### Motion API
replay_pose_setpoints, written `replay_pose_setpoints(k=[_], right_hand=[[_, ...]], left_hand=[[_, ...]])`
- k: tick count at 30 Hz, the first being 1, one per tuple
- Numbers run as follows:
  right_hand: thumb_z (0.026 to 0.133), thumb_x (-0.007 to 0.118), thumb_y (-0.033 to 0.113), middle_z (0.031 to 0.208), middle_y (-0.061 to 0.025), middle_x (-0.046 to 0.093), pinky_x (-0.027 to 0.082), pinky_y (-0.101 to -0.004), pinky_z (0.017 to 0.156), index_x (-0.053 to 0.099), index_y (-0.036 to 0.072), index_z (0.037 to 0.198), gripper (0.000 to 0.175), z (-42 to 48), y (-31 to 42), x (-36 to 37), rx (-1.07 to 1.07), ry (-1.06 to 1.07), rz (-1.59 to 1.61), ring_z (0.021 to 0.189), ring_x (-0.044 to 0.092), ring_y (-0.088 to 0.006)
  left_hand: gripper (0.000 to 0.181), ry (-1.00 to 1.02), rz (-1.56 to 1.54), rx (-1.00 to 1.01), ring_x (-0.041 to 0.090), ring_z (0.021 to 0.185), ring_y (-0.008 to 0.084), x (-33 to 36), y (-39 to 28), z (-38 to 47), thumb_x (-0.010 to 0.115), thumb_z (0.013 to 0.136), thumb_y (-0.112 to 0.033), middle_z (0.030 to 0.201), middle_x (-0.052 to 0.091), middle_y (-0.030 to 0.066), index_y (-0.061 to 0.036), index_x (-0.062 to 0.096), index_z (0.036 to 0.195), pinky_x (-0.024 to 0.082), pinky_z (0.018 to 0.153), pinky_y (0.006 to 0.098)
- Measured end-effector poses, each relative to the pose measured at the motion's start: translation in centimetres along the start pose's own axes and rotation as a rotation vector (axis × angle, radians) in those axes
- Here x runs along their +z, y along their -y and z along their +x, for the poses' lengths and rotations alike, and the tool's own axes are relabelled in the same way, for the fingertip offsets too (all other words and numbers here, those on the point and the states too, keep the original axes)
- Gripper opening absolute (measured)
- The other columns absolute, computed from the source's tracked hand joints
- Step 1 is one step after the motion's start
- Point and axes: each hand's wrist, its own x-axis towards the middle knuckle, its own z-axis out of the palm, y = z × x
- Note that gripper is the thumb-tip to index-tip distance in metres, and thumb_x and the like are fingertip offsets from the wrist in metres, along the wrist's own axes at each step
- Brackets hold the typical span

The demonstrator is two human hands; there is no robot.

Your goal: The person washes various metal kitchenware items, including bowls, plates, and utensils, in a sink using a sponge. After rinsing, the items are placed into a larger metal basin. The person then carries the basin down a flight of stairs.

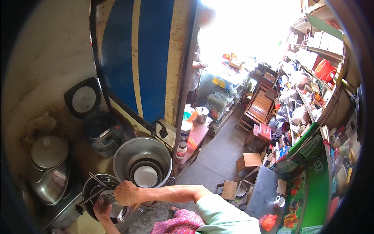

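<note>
My right hand (pixel 127 193) is closed around a bundle of thin metal utensils (pixel 108 197) above a metal pot (pixel 84 190) at the lower left. On the lower left side of the bundle, my left hand (pixel 102 209) has its fingers curled at the utensils' ends; its exact grip is partly hidden. A ladle (pixel 87 200) with a dark end lies across the pot's rim, and chopsticks (pixel 98 180) stick out at the back. A white-ended utensil (pixel 120 216) shows at the near side. Nested bowls sit inside a large metal basin (pixel 121 155) touching the pot.
An open rice cooker (pixel 106 137) and lidded metal pots (pixel 48 175) stand behind and left. A blue panel (pixel 155 58) rises beyond the basin. Rightward are a pink table (pixel 194 146), wooden stools (pixel 229 190), a grey table (pixel 260 190) and crowded shelves. Another person's hand (pixel 200 64) shows beyond the panel.
</note>
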Motion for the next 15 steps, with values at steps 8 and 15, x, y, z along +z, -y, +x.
replay_pose_setpoints(k=[8,15], right_hand=[[0.062,0.066,0.019,0.095,-0.0065,0.062,0.047,-0.04,0.064,0.065,0.007,0.083,0.024,8.8,-0.2,9.9,0.268,0.48,-0.407,0.091,0.058,-0.0217],[0.069,0.063,0.02,0.106,-0.0087,0.059,0.048,-0.0461,0.064,0.064,0.005,0.094,0.029,9.5,3.7,12.5,0.168,0.309,-0.268,0.095,0.056,-0.0233]], left_hand=[[0.034,0.238,1.801,0.497,0.055,0.069,0.0104,-0.6,1.7,0.5,0.053,0.05,-0.006,0.075,0.06,0.0035,0.0037,0.06,0.082,0.043,0.058,0.027],[0.031,0.017,1.474,0.386,0.055,0.073,0.0127,0.3,3.0,0.7,0.051,0.064,-0.018,0.08,0.059,0.0044,0.0005,0.059,0.086,0.044,0.061,0.028]])
